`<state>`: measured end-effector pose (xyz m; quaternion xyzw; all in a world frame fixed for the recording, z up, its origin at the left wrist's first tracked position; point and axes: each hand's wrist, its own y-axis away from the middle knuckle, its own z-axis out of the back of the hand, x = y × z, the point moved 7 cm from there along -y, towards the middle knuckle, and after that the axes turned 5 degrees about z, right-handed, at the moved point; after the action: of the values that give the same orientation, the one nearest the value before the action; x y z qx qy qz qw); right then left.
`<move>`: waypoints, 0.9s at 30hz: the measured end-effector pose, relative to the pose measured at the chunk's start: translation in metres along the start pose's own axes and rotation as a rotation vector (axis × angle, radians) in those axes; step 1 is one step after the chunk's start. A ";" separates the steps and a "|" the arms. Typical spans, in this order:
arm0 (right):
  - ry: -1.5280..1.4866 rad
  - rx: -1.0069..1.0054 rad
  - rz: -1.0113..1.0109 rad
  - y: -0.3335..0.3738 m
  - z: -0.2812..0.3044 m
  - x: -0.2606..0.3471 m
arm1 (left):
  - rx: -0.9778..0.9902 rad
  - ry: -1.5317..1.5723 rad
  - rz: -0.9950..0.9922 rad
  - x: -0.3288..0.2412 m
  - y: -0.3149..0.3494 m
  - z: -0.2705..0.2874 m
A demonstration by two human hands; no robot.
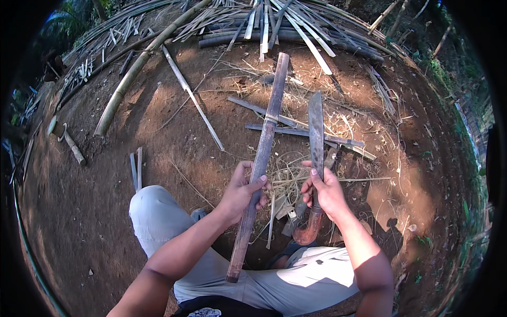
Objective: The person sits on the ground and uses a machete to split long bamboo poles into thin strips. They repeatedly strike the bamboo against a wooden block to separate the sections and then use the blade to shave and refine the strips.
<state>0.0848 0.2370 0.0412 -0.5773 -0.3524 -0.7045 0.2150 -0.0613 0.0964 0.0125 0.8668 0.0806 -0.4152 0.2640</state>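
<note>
My left hand [244, 191] is closed around the middle of a long, dark split bamboo strip [269, 124], thumb across its face. The strip slants upright, its far end leaning right and its near end over my lap. In my right hand [325, 193] is a machete [316, 127], gripped around the base of the blade just above the handle. Its dark, wide blade points away from me, and the curved brown wooden handle [310, 227] hangs below my palm. Strip and machete are held apart, side by side.
Bamboo slats [301, 132] lie crossed on the dirt beyond my hands, among pale shavings [290, 174]. Farther off are a bamboo pole [127, 90], a thin stick [193, 98] and a large pile of split bamboo [296, 31]. A short hooked stick [73, 147] lies at left.
</note>
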 end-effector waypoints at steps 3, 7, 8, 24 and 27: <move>0.352 -0.103 0.294 -0.006 0.011 0.013 | 0.128 0.036 0.060 -0.004 0.005 -0.014; 0.670 -0.123 0.468 0.005 -0.007 0.041 | 0.158 0.063 0.131 -0.001 0.012 -0.026; 0.735 -0.088 0.501 0.008 -0.012 0.043 | 0.154 0.080 0.134 0.002 0.011 -0.030; 1.059 -0.227 0.762 -0.012 0.003 0.068 | 0.296 -0.272 0.333 0.026 0.047 -0.039; 0.985 -0.213 0.689 -0.017 0.007 0.067 | 0.296 -0.235 0.351 0.029 0.047 -0.038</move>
<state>0.0611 0.2607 0.1025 -0.2827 0.0677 -0.8100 0.5094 0.0002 0.0740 0.0280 0.8425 -0.1639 -0.4683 0.2096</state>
